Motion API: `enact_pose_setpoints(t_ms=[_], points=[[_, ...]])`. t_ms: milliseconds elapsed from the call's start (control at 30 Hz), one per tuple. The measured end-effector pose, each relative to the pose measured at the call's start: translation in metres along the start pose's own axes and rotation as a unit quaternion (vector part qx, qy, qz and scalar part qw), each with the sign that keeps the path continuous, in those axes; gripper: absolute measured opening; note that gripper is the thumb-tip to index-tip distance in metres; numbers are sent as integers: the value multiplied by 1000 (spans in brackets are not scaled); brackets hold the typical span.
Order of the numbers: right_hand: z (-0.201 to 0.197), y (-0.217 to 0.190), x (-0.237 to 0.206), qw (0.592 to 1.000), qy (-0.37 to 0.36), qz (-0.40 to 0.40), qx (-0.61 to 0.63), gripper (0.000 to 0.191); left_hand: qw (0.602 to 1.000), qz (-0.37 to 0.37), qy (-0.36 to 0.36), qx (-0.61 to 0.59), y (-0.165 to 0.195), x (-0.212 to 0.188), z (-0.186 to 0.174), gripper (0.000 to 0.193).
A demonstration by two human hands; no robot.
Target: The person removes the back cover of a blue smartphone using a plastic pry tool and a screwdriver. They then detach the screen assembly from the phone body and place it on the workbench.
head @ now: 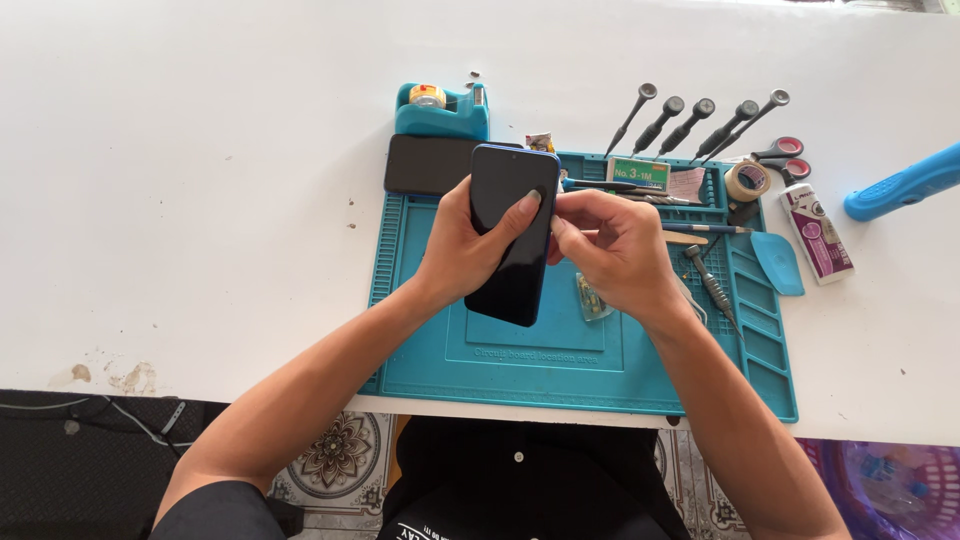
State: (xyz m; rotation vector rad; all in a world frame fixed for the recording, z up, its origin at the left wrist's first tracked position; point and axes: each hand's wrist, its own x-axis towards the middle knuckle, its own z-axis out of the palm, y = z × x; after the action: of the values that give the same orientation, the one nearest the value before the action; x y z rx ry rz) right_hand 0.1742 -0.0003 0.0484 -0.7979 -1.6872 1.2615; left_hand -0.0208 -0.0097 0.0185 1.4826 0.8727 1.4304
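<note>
A dark smartphone (512, 232) with a blue edge is held above a teal repair mat (520, 355). My left hand (468, 250) grips it from the left, thumb across its dark face. My right hand (618, 252) is at the phone's right edge, fingers curled and pinched against its side; whether a small tool is between the fingers is not visible.
A black flat panel (428, 165) and a teal tape dispenser (442, 108) lie at the mat's top left. Several screwdrivers (690, 125), scissors (785, 155), a tape roll (746, 181), a tube (816, 232), a blue pick (778, 262) and a blue handle (900, 184) sit to the right.
</note>
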Motion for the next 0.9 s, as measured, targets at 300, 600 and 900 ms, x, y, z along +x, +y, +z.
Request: enact_pose_setpoints(t_ms=[300, 600, 900], points=[[-11, 2, 2, 999, 38, -14, 18, 22, 998, -34, -30, 47, 0, -4, 3, 32], [-15, 3, 3, 998, -37, -18, 51, 34, 999, -32, -25, 21, -3, -5, 8, 31], [-25, 8, 2, 999, -2, -15, -32, 32, 997, -21, -68, 0, -3, -9, 12, 35]])
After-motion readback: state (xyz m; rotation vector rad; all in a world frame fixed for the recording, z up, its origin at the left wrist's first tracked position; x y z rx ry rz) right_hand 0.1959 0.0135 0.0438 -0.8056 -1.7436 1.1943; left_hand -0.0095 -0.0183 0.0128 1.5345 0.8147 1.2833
